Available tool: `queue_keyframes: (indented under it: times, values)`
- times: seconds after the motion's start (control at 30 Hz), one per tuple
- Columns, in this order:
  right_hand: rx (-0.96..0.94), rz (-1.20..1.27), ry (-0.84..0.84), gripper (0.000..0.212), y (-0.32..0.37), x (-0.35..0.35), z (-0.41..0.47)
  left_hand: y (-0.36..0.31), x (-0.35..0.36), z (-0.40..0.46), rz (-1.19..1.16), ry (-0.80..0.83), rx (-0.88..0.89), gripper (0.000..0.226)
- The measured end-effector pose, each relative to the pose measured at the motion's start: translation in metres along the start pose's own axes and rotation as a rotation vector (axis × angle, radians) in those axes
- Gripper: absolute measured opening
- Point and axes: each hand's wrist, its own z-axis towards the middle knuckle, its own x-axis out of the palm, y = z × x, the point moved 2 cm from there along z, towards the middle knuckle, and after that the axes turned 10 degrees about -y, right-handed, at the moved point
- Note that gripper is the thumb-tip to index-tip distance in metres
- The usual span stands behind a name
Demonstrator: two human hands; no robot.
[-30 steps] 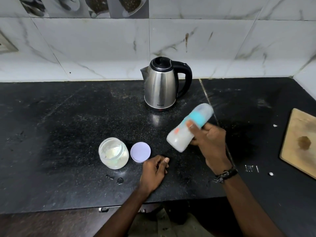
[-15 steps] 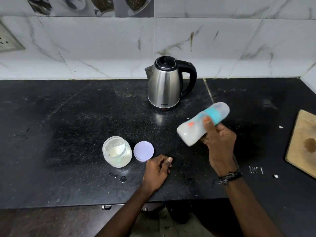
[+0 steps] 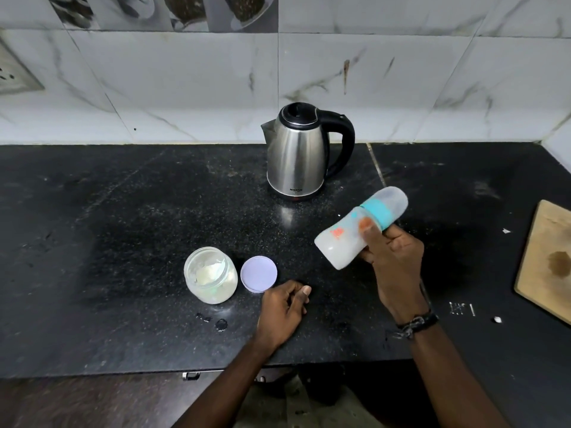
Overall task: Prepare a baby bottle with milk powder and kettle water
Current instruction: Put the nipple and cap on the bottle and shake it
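The capped baby bottle (image 3: 360, 231), cloudy with milk, is gripped tilted in the right hand (image 3: 391, 257) above the worktop (image 3: 123, 211), toward its right front. The left hand (image 3: 282, 310) rests loosely curled, holding nothing, beside the lid (image 3: 258, 274) and open powder jar (image 3: 211, 274). The mixing step is judged under way; righting the bottle would follow. The kettle (image 3: 298, 156) stands at the back edge.

Black speckled stone counter (image 3: 129, 217) ran the full width, with a pale seam line (image 3: 375, 163) toward the right. White marble-veined wall tiles (image 3: 185, 88) stood behind; the top row carried printed cup pictures (image 3: 185, 10). A switch plate (image 3: 14, 75) was at the far left. Lighting was dim and even.
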Motion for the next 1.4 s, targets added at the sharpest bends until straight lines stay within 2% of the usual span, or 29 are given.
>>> queue_keyframes:
  times: [0.1,0.17,0.23,0.27,0.37,0.43,0.5,0.57,0.63,0.7,0.77,0.83,0.9,0.97,1.03,1.07,1.13,1.2,1.27,1.33,1.4]
  values:
    - [-0.094,-0.249,0.123,0.035,-0.006,-0.002,-0.004,0.001,-0.001,-0.001,-0.003,0.002,0.000,0.030]
    - [-0.098,-0.173,0.133,0.033,-0.008,-0.003,-0.006,0.001,-0.002,0.000,-0.012,0.005,0.001,0.030]
    - [-0.035,-0.033,0.035,0.032,-0.007,-0.003,-0.002,0.000,-0.001,0.000,-0.017,0.007,-0.009,0.035]
    - [-0.019,-0.044,0.017,0.035,-0.005,-0.004,0.001,0.000,0.000,-0.001,-0.020,0.006,-0.017,0.036]
    - [-0.130,-0.337,0.192,0.041,-0.006,-0.005,0.000,0.002,-0.001,-0.001,-0.029,0.005,-0.013,0.031]
    - [-0.141,-0.274,0.200,0.039,-0.005,-0.008,-0.003,0.002,-0.001,0.000,-0.031,0.003,-0.005,0.030]
    - [-0.090,-0.127,0.088,0.037,-0.004,-0.009,0.000,0.000,0.000,-0.001,-0.027,-0.003,-0.012,0.036]
    - [-0.112,-0.196,0.066,0.034,-0.004,-0.010,0.003,0.001,0.000,-0.002,-0.024,-0.006,-0.017,0.039]
    - [-0.160,-0.312,0.176,0.032,-0.006,-0.008,-0.001,0.002,-0.001,-0.001,-0.023,-0.004,-0.015,0.036]
    - [-0.117,-0.197,0.170,0.033,-0.006,-0.008,-0.003,0.002,-0.001,0.000,-0.013,0.002,-0.013,0.030]
    - [-0.052,-0.069,0.074,0.032,-0.005,-0.008,0.000,0.000,0.000,0.000,-0.002,0.002,-0.020,0.031]
    - [-0.079,-0.163,0.075,0.031,-0.007,-0.011,0.003,-0.001,0.000,-0.002,-0.006,0.000,-0.031,0.032]
    - [-0.131,-0.278,0.181,0.034,-0.006,-0.011,0.000,0.000,-0.001,-0.002,-0.013,0.004,-0.031,0.030]
    - [-0.101,-0.154,0.174,0.033,-0.007,-0.012,-0.001,0.001,-0.002,-0.001,-0.015,0.008,-0.035,0.028]
    - [-0.034,-0.004,0.091,0.030,-0.007,-0.015,0.004,0.000,0.000,-0.001,-0.009,0.007,-0.040,0.029]
    - [-0.028,-0.032,0.075,0.032,-0.008,-0.016,0.007,-0.001,0.000,-0.001,-0.005,0.005,-0.044,0.029]
    - [-0.062,-0.204,0.181,0.041,-0.012,-0.017,0.007,-0.001,-0.001,-0.002,-0.016,0.003,-0.049,0.029]
    - [-0.043,-0.204,0.260,0.041,-0.012,-0.017,0.003,-0.001,-0.002,-0.001,-0.021,0.008,-0.035,0.028]
    - [0.005,-0.078,0.187,0.036,-0.012,-0.017,0.005,-0.003,-0.001,-0.001,-0.014,0.013,-0.045,0.028]
    - [-0.018,-0.108,0.130,0.035,-0.011,-0.017,0.008,-0.003,0.000,-0.001,-0.001,0.014,-0.057,0.029]
    - [-0.061,-0.225,0.228,0.039,-0.012,-0.014,0.006,-0.002,-0.002,-0.002,-0.001,0.013,-0.048,0.028]
